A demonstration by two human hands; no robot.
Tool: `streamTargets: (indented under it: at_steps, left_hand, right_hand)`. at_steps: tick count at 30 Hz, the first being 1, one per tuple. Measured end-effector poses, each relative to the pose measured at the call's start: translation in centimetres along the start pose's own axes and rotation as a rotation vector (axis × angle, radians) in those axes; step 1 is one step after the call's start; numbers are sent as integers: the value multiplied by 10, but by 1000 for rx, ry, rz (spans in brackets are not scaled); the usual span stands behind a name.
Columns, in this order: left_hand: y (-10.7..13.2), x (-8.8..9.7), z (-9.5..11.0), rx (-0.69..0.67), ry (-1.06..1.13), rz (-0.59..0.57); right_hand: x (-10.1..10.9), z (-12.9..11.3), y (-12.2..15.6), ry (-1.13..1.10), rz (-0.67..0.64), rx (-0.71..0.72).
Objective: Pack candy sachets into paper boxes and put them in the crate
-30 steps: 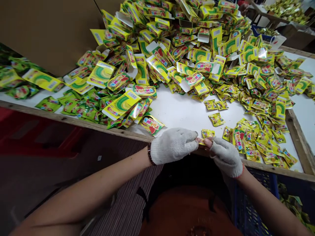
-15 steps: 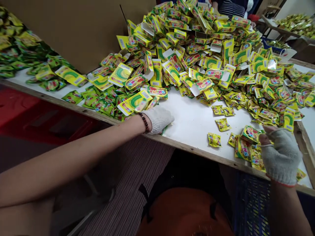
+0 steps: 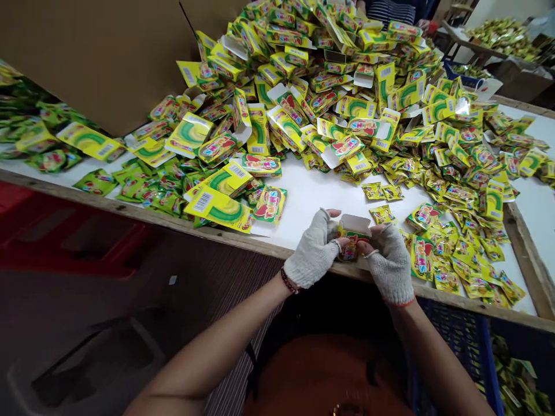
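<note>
A small yellow and green candy box (image 3: 349,245) with its grey-white top flap raised is held over the table's front edge. My left hand (image 3: 313,248), in a white fingerless-tip glove, grips its left side. On the box's right side, my gloved right hand (image 3: 389,260) closes with thumb and fingers. Whether anything else is inside my hands is hidden. Right of my right hand lies another candy box (image 3: 421,257), with yellow candy sachets (image 3: 470,260) around it. To the left, a flat yellow carton (image 3: 221,211) rests beside a green-faced candy box (image 3: 269,204).
A big heap of yellow boxes (image 3: 299,75) covers the back of the white table (image 3: 299,185). Green sachets (image 3: 151,188) lie at left, before a large brown cardboard box (image 3: 99,58). A wooden rim (image 3: 143,216) edges the table. Below are a red stool (image 3: 87,242) and blue crate (image 3: 459,335).
My left hand has moved right from the green sachets, and my right hand has come left from the yellow sachets. Both now hold one box together. The view has shifted slightly.
</note>
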State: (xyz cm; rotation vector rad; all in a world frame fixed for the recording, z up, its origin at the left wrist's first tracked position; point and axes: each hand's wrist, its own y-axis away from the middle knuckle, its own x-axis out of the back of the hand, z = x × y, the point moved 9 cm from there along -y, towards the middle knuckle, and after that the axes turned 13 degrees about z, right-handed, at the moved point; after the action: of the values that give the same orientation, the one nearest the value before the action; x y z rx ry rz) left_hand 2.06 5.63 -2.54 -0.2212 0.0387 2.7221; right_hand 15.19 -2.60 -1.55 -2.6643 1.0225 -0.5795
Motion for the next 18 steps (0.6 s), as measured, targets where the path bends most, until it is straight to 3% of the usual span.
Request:
streamTargets:
  at_steps: [2,6,13,18]
  left_hand:
    - [-1,3,-1,-38,-2,46]
    - [-1,6,5,-134,-72,15]
    - [8,14,22,-348,-314,112]
    - [7,10,34,-511,-383,1]
  right_hand:
    - [3,-5,-3,58,3,63]
    - [6,-22,-11,172,-28,206]
    - [6,-26,-15,198,-61,223]
    - [3,-36,-18,200,-92,267]
